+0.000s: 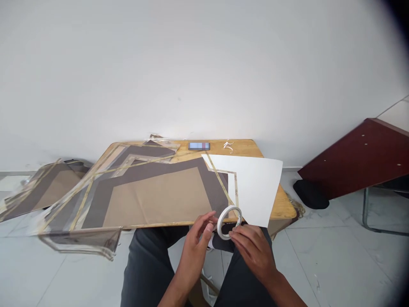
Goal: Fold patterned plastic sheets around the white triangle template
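My right hand grips a white roll of tape upright, just in front of the near edge of a small wooden table. My left hand pinches at the roll's left rim with thumb and fingers, seemingly at the tape's end. Both hands hover above my lap in dark trousers. A white sheet of paper lies on the table's right side, just behind the roll. A large brown and tan sheet in clear plastic covers most of the table.
More plastic-wrapped brown sheets hang off the table to the left. A small dark object lies at the table's far edge by the white wall. A dark red board leans at the right above a metal frame.
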Demonstrator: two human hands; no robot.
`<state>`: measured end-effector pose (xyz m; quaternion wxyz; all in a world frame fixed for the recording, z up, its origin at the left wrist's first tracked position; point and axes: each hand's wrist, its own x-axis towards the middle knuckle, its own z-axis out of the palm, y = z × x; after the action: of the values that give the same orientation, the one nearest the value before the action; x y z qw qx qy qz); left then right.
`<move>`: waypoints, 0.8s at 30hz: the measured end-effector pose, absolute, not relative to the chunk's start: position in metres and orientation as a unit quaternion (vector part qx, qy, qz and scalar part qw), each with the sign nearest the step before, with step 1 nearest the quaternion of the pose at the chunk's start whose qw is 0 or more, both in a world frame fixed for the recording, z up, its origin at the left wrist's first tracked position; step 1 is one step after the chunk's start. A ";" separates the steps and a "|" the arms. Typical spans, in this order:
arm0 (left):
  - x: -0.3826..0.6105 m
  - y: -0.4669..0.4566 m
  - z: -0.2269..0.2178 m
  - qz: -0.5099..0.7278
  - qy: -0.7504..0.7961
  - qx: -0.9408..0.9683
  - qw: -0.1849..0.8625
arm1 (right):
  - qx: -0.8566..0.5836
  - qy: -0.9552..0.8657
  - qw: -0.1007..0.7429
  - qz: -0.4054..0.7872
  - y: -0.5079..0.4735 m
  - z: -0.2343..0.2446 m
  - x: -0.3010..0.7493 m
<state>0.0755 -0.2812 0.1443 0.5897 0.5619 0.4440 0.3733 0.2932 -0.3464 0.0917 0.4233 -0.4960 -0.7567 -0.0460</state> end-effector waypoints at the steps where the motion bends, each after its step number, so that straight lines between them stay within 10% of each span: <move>1: 0.072 -0.282 0.154 0.375 0.440 0.559 0.594 | -0.485 -0.767 0.418 -0.047 -0.352 0.097 0.286; 24: -0.002 -0.360 0.099 0.224 0.533 0.527 0.622 | -0.411 -0.813 0.334 0.242 -0.412 0.016 0.168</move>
<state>-0.0017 -0.3605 0.0990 0.6224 0.5274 0.5332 0.2240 0.1684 -0.4119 0.0159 0.3336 -0.4110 -0.8131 0.2421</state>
